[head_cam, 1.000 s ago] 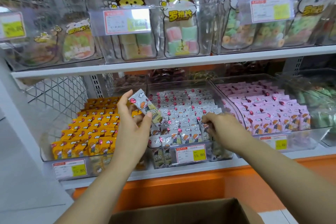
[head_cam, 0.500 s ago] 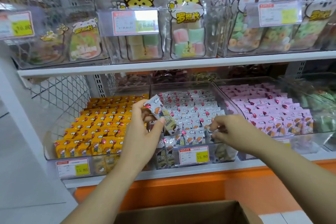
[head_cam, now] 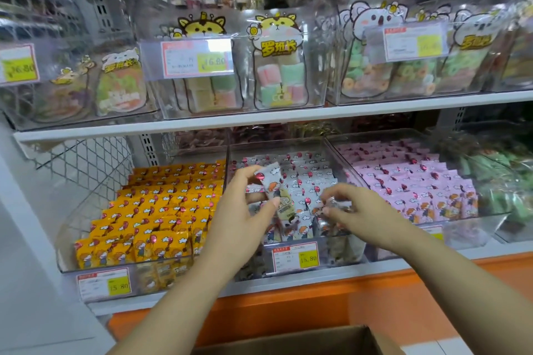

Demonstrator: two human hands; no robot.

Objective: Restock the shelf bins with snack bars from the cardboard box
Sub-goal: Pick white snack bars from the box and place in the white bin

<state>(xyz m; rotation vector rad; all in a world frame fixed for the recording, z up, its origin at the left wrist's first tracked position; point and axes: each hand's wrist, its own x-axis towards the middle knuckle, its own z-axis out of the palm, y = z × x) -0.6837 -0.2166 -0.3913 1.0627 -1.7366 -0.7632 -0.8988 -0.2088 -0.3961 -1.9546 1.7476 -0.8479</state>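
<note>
The left grip [head_cam: 242,210] pinches a white snack bar [head_cam: 269,183] between thumb and fingers, tilted, its wrapper printed with a red balloon and a cartoon child. At its 3 o'clock the right grip [head_cam: 364,210] curls its fingertips round packed bars [head_cam: 336,206] in the front rows of the clear middle bin [head_cam: 277,143], over which the held bar hovers. Yellow bars [head_cam: 161,210] at 9 o'clock and pink bars [head_cam: 412,184] at 3 o'clock fill neighbouring bins on the white shelf [head_cam: 288,278]; the cardboard box [head_cam: 302,340] sits at 6 o'clock.

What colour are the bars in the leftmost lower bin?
Orange-yellow bars, clearest in the head view.
</note>
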